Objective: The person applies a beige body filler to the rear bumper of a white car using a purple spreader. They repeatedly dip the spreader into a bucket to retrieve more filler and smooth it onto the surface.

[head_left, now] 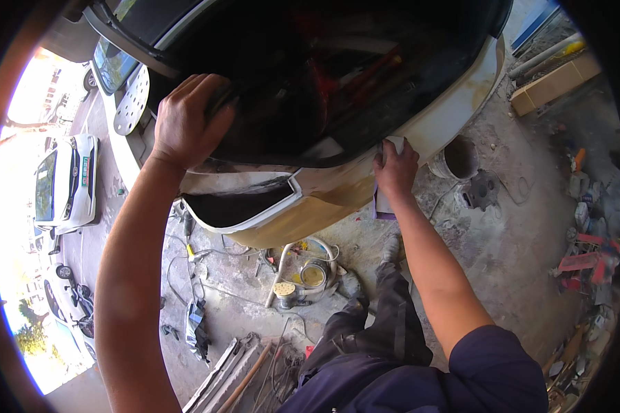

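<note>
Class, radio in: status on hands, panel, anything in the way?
Left hand at car. Right hand at panel, purple-edged piece below. Panel patchy tan and white. Bucket on floor, off to right.

Wht car (84, 182) parked far L; bucket (446, 162) on flr (489, 275), cardbd box (556, 84) R.

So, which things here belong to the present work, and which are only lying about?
Seemingly in the work:
tan-patched car panel
left hand
right hand
purple-edged sheet, beside the right hand

Apparently just lying about:
bucket
cardboard box
red pieces
</note>
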Motion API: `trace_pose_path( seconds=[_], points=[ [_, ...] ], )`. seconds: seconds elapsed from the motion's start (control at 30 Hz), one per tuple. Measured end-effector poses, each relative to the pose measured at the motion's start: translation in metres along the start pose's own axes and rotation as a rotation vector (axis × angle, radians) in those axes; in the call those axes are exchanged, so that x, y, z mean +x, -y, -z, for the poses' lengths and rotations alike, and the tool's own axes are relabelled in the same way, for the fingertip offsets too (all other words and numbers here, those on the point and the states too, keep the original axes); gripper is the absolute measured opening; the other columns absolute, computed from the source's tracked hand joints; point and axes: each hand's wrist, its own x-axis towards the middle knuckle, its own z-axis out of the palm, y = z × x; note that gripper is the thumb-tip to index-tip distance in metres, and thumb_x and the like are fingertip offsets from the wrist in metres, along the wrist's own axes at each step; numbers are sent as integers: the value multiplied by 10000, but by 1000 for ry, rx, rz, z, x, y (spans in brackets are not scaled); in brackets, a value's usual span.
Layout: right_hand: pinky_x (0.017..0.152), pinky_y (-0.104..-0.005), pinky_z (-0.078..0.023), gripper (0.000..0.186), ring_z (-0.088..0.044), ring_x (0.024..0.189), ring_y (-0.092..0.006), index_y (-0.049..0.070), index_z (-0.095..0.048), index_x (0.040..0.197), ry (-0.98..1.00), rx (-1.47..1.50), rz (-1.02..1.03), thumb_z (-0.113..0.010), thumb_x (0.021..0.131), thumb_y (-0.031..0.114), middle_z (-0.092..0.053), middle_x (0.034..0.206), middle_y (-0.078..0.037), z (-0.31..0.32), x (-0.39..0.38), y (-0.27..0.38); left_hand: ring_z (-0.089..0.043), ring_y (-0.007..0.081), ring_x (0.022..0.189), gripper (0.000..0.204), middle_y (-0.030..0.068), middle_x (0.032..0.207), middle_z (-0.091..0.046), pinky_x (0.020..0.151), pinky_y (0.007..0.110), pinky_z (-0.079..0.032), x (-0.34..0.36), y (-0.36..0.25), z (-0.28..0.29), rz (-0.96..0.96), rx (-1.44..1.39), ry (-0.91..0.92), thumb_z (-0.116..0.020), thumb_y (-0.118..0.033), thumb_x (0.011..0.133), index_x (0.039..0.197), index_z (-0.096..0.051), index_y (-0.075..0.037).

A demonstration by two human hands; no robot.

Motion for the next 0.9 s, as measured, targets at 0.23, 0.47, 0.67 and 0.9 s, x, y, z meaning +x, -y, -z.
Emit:
trace_pose_path(
  seconds=[0.23,0.47,0.67,0.9],
  points=[
    [1074,-627,-575,530,-616,1283,-516,195,-811,1363,108,75,216,-883,839,226,-573,1640,-318,4,-60,62,-810,422,1069,381,182,1193,-808,921,493,-670,-5,1,2,16,41,-28,-788,-253,958,1280,-780,-50],
    [1054,-629,-584,533,-601,1355,-504,259,-795,1471,332,42,476,-833,939,246,-477,1727,-291,13,-35,27,-813,419,1057,364,175,1186,-812,918,491,-672,-9,3,-2,40,43,-34,-794,-270,977,1272,-784,-57],
    [1019,-600,-568,550,-583,1323,-486,217,-758,1541,186,-131,145,-805,997,281,-482,1705,-351,1,-16,-1,-806,431,1069,365,186,1188,-809,917,501,-666,1,-2,-6,24,15,-32,-791,-269,976,1268,-780,-50],
    [1054,-592,-572,594,-592,1343,-447,295,-776,1541,275,135,506,-853,953,261,-472,1718,-324,8,-66,36,-800,442,1083,373,193,1194,-805,928,511,-661,-1,0,-5,38,43,-19,-778,-261,972,1279,-773,-50]
  ],
)
